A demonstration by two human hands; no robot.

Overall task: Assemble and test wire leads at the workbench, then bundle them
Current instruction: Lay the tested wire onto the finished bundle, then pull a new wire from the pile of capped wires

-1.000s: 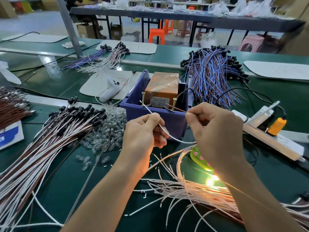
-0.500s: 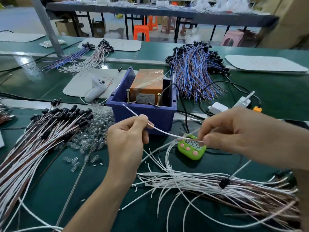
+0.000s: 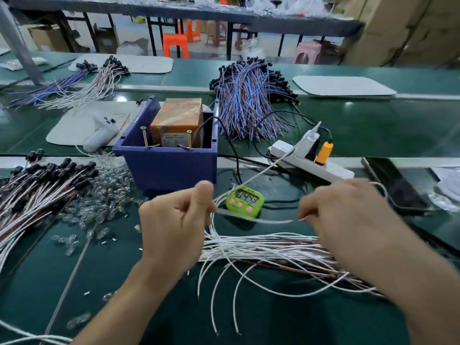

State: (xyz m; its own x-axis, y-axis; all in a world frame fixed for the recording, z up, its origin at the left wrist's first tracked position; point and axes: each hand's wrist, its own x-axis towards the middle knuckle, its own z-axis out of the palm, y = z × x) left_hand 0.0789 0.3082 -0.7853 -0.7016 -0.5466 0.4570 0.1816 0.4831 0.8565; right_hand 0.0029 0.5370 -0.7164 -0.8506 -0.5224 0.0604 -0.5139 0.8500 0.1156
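Observation:
My left hand (image 3: 174,225) and my right hand (image 3: 348,217) each pinch one end of a single white wire lead (image 3: 251,218), blurred and stretched between them above the green bench. Below them lies a loose pile of white and brown leads (image 3: 268,252). Behind my left hand stands the blue tester bin (image 3: 169,168) with an orange box (image 3: 178,120) inside and two upright screws on its front rim. A heap of clear small bulbs (image 3: 107,195) lies left of the bin, beside a bundle of white and brown leads with black sockets (image 3: 42,190).
A green timer (image 3: 245,200) sits between my hands. A white power strip (image 3: 313,163) with an orange plug and a black phone (image 3: 395,185) lie to the right. Blue and brown leads (image 3: 249,100) are heaped behind the bin. A white handheld tool (image 3: 99,133) rests on a pad.
Both hands dropped away from the tester bin's screws toward the pile, still holding the white lead; the right hand swung out to the right and the lead now lies level between them.

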